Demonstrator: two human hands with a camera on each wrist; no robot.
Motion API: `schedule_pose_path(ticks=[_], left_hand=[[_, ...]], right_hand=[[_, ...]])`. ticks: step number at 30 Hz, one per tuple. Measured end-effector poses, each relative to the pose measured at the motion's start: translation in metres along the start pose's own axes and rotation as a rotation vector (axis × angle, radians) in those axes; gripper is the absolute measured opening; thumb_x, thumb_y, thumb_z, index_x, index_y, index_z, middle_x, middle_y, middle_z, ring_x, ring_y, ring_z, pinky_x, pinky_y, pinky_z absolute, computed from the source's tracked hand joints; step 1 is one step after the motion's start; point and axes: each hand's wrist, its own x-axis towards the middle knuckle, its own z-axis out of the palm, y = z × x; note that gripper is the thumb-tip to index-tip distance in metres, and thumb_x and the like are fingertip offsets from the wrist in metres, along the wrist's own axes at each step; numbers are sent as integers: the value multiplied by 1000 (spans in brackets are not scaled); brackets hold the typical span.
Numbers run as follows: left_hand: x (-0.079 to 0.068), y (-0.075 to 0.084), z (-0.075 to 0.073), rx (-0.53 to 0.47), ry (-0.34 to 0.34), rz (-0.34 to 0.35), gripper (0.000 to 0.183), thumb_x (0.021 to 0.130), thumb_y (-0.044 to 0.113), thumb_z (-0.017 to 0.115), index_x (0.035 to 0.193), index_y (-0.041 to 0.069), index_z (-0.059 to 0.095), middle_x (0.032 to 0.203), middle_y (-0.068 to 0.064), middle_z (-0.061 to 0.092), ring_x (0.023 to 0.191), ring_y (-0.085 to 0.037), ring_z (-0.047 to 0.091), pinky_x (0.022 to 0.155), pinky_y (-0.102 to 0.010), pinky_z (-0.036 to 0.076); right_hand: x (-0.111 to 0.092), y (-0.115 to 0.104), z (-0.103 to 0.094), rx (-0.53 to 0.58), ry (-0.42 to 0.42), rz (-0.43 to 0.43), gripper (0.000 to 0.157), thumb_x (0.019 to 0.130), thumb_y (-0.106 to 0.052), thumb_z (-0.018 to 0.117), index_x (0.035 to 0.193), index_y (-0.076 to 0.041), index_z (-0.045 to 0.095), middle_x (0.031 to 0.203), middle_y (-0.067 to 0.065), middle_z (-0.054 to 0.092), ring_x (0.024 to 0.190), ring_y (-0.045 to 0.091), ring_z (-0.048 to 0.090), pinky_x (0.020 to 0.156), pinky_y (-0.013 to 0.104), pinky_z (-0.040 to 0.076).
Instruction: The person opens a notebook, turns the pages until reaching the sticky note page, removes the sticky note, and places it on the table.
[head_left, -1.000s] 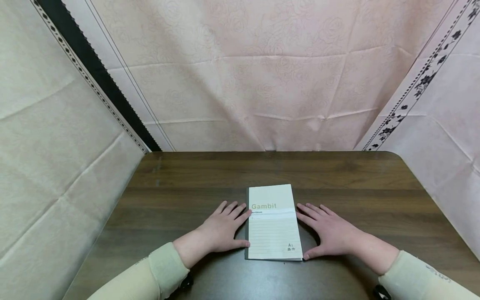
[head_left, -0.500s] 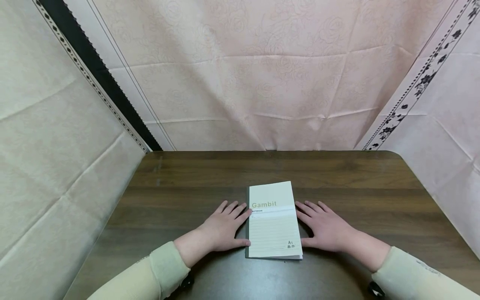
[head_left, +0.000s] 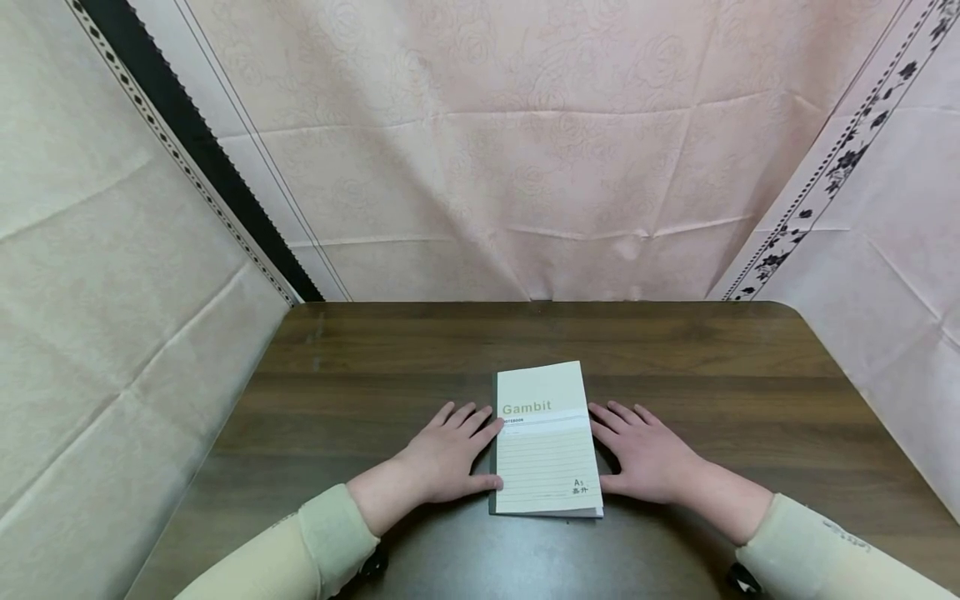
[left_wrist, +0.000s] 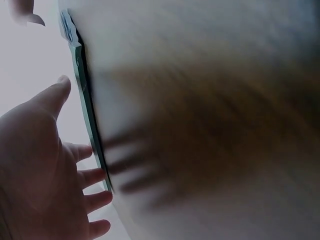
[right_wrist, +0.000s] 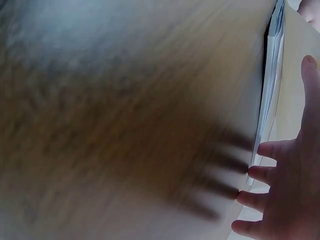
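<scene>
A pale notebook (head_left: 547, 450) with a dark spine and gold "Gambit" lettering lies closed on the wooden table, its lower right cover corner slightly raised. Beside its spine, my left hand (head_left: 442, 462) has its fingers spread, thumb and index tips right at the edge. My right hand (head_left: 648, 454) is spread along the opposite side, fingertips at the page edge. In the left wrist view, the green spine (left_wrist: 90, 120) runs past the fingertips of that hand. The right wrist view shows the page block (right_wrist: 270, 85) beside the right fingers.
The brown wooden table (head_left: 360, 350) extends around the notebook, with rounded far corners. Pinkish patterned cloth (head_left: 525, 167) hangs behind the far edge, and pale cloth (head_left: 127, 333) hangs along the left side, with a black strip between them.
My right hand has shifted left and slightly away from me, its thumb drawing in to the page edge. The notebook has moved slightly away from me. My left hand stays nearly still.
</scene>
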Motion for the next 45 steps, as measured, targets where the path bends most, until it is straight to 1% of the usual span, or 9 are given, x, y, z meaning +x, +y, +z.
schedule_pose_path(ticks=[8,12,14,17,22,26,33,38,45], left_hand=[[2,10,-7,38,57,49,81,93,74,37,158,27,27,160,0,32,147,-26,27,118,-50,18],[6,21,-12,57,125,88,78,94,73,35,156,26,33,156,1,38,143,-25,34,116,-49,24],[10,27,-16,60,161,89,77,95,73,33,154,25,37,153,0,42,139,-23,39,114,-48,28],[19,39,-23,36,223,51,74,96,72,31,148,22,46,144,0,52,130,-22,50,106,-45,38],[36,61,-39,-40,286,-58,67,96,71,36,128,18,62,116,2,65,101,-19,62,83,-38,50],[51,77,-52,-55,273,-109,64,95,70,38,116,17,66,102,3,65,88,-19,61,72,-36,50],[69,96,-65,-64,216,-163,60,95,68,37,116,22,69,103,4,63,90,-19,59,73,-37,49],[77,103,-69,-42,188,-170,55,95,66,41,113,23,70,99,5,62,89,-18,57,75,-36,48],[81,108,-67,-11,173,-160,48,96,61,44,111,24,71,97,4,62,89,-18,57,75,-35,48]], right_hand=[[2,-5,-3,3,-6,31,96,82,-86,40,146,-14,50,153,11,43,140,38,37,109,61,29],[3,-7,-4,-2,-6,44,97,82,-86,39,144,-13,52,151,11,45,139,38,39,109,60,29],[4,-7,-4,-7,-1,47,96,82,-86,40,143,-13,53,150,11,46,138,38,41,109,60,30],[6,-7,-4,-13,5,50,93,82,-85,42,141,-14,55,148,11,48,136,38,43,108,61,31],[6,-9,-7,-18,16,50,86,84,-80,47,139,-13,57,146,12,50,133,39,46,107,61,32],[6,-11,-8,-12,17,57,83,85,-77,50,137,-13,58,145,12,51,132,39,47,106,61,33],[8,-11,-7,6,3,69,79,84,-71,57,135,-10,61,146,12,51,133,39,46,107,60,32],[8,-11,-6,12,3,71,79,84,-69,58,136,-9,59,146,12,50,133,39,46,108,60,31],[8,-13,-9,10,5,59,81,84,-69,57,140,-11,56,147,10,49,133,40,46,107,61,31]])
